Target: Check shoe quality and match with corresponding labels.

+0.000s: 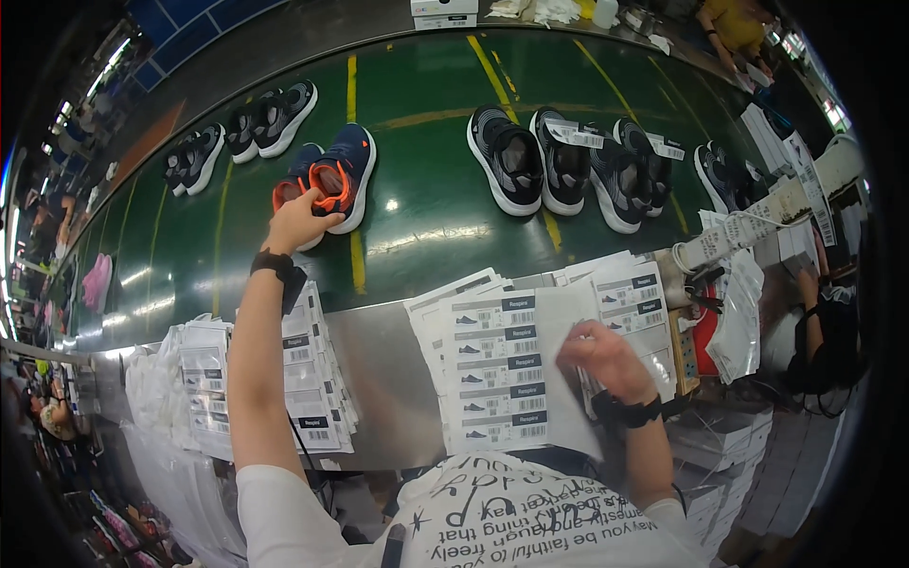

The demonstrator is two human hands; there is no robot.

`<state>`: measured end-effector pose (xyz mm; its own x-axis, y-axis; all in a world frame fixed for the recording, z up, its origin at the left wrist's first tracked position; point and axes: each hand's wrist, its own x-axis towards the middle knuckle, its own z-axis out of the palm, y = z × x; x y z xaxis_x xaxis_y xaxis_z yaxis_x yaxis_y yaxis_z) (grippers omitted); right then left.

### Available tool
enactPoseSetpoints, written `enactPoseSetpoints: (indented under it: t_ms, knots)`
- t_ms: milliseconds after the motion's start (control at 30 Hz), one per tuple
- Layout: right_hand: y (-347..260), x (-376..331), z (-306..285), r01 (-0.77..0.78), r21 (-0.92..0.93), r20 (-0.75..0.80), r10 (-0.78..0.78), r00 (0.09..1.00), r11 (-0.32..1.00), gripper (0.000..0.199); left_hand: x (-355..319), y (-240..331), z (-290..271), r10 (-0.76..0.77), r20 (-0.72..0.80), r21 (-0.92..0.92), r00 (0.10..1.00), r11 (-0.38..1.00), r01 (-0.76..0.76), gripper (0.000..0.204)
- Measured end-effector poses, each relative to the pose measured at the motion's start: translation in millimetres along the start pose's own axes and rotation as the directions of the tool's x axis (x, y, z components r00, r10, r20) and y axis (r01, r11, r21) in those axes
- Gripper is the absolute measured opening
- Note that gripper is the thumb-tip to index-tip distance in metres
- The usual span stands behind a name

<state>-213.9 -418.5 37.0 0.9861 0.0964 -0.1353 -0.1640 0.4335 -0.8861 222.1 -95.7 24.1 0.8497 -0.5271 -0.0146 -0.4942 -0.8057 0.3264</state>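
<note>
- my left hand [301, 220] had fingers closed on the navy shoe [352, 151], far-left of the label sheet [497, 379]
- my right hand [611, 360] was half curled beside that sheet, couldn't tell if it pinched anything
- seemed mid shoe-and-label handling, next move probably needed a steady grip

Strip-lit workroom, noted from beside a green belt

Saw a long green belt [426, 241] bowed across the middle, crossed by yellow stripes [351, 90] and spotted with glare. Found a metal worktop [374, 369] along the near edge. Made out blue panels [185, 19] at upper left, past a dark grey surface [284, 38]. Logged bright strip lights [109, 68] toward the far left.
</note>
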Motion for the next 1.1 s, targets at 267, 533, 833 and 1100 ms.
enactPoseSetpoints:
  t_ms: [267, 533, 833, 1100]
  knots:
    - [75.9, 48.5, 107.6, 0.194, -0.981, 0.190, -0.158, 0.969, 0.012, 0.050, -60.0, 73.1, -76.3, 0.078, 0.271, -0.727, 0.959, 0.669, 0.151, 0.035]
    - [33.9, 21.0, 99.2, 0.203, -0.339, -0.144, -0.264, 0.954, 0.919, 0.109, -274.5, 213.7, -35.9, 0.386, -0.014, -0.067, 0.922, 0.920, -0.387, 0.045]
    - [16.2, 5.7, 95.9, -0.049, -0.911, -0.189, -0.308, 0.932, 0.410, 0.074, -293.7, 181.9, -9.7, 0.121, -0.106, -0.434, 0.987, 0.888, -0.155, 0.048]
    - [9.7, 50.9, 98.5, 0.308, -0.924, 0.382, -0.511, 0.770, -0.225, 0.034, -245.5, 163.7, 17.9, 0.545, -0.241, -0.188, 0.803, 0.785, -0.590, 0.041]
